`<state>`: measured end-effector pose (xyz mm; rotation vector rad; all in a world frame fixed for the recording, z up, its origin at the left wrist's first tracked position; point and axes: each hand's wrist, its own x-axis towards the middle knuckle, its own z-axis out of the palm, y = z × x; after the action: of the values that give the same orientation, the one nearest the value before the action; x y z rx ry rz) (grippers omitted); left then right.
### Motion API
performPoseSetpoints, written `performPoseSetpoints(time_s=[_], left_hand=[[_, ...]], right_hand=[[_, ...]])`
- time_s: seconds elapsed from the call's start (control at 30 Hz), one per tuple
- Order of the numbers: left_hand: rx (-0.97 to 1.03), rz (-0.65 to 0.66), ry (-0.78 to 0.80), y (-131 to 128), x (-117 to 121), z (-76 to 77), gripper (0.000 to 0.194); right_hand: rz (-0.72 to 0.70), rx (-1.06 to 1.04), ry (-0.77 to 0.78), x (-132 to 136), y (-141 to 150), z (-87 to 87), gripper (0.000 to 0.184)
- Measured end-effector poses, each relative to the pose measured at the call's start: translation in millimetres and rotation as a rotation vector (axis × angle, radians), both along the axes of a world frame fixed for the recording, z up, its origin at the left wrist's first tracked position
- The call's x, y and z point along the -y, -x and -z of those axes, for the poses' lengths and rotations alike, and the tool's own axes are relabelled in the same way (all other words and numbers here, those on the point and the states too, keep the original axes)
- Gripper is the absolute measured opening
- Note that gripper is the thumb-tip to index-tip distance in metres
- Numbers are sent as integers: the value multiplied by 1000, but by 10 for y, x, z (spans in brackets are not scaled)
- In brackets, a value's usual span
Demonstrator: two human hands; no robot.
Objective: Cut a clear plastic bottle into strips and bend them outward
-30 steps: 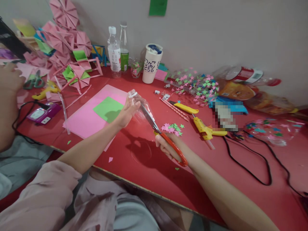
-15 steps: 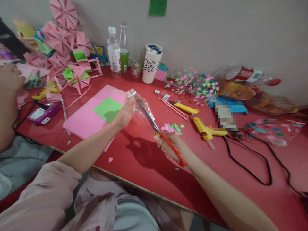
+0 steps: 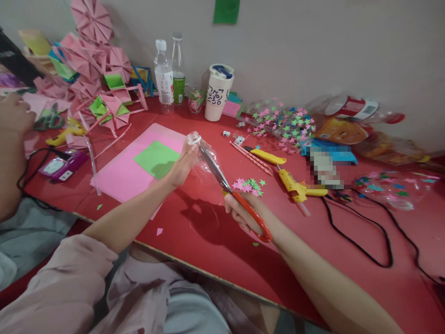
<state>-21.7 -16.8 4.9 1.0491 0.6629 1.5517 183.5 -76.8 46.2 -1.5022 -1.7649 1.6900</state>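
Note:
My left hand (image 3: 185, 166) grips a clear plastic bottle top (image 3: 193, 138), its threaded neck tilted up and toward the wall. In my right hand (image 3: 241, 214) are scissors (image 3: 252, 216) with red-orange handles. Their long metal blades reach up and left against the plastic near the neck; whether they bite into it I cannot tell. Below my hands, a thin clear plastic ring (image 3: 204, 220) lies on the red table. Pink and green paper stars (image 3: 248, 186) are heaped just beyond my right hand. A green paper square (image 3: 156, 159) rests on pink sheets (image 3: 121, 174) beside my left hand.
A yellow glue gun (image 3: 295, 186) and yellow utility knife (image 3: 267, 156) lie right of the stars, with a black cord (image 3: 347, 234). Bottles (image 3: 164, 79) and a white tumbler (image 3: 219, 93) stand near the wall. Another person's hand (image 3: 15, 111) and pink paper models (image 3: 86, 60) are at left.
The bottle neck has turned slightly in my left hand, so its opening shows more. The scissors tilt a little differently and stay against the plastic.

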Motion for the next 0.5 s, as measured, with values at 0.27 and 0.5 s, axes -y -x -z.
performPoseSetpoints(time_s=[0.27,0.5], left_hand=[[8,7,-6,8,-24,18,44],[-68,-15,-12,55,-54,62,43]], right_hand=[[68,4,100,-10,37,11,56],[22,-38,42,-16,-12,20,56]])
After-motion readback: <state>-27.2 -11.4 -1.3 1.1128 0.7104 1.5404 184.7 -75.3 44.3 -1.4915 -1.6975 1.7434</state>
